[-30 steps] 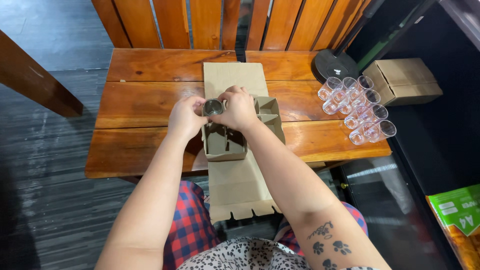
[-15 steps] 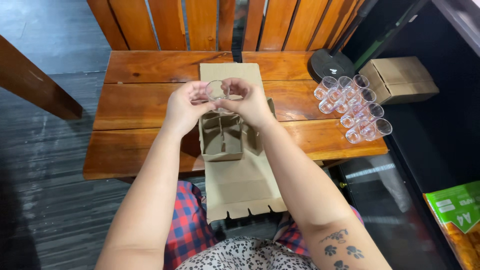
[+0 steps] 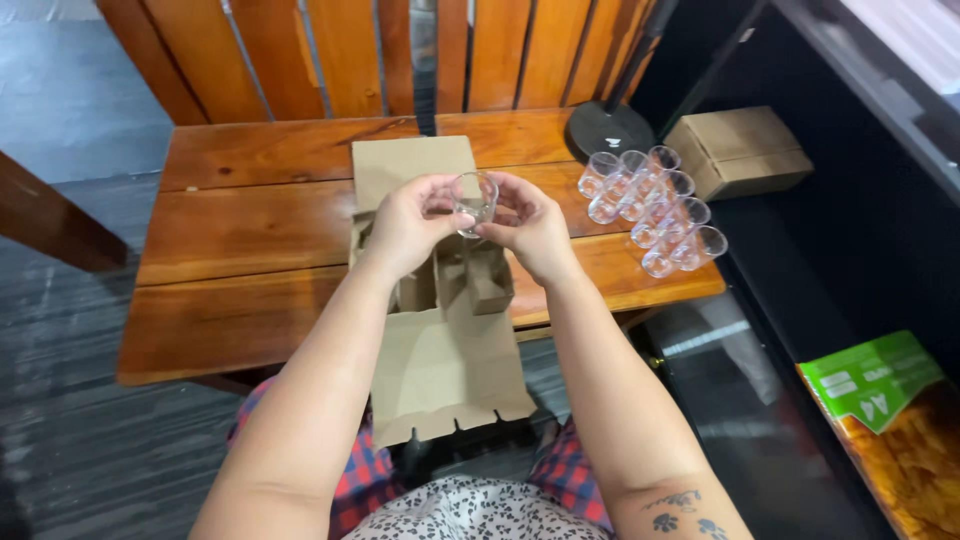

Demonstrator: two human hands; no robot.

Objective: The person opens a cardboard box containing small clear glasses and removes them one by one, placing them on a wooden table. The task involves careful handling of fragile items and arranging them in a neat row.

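Wood slat table (image 3: 250, 230) w/ cardboard divider box (image 3: 440, 290); L hand (image 3: 405, 225) & R hand (image 3: 530, 225) both pinch small glass (image 3: 474, 200).

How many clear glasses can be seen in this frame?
About 10, some may overlap. One glass is held between the left hand and right hand above the cardboard divider box. Roughly nine lie clustered on the wooden table at right.

Bare arms, paw-print tattoo on R forearm (image 3: 672, 508), plaid shorts (image 3: 360, 475), spotted top (image 3: 480, 515).
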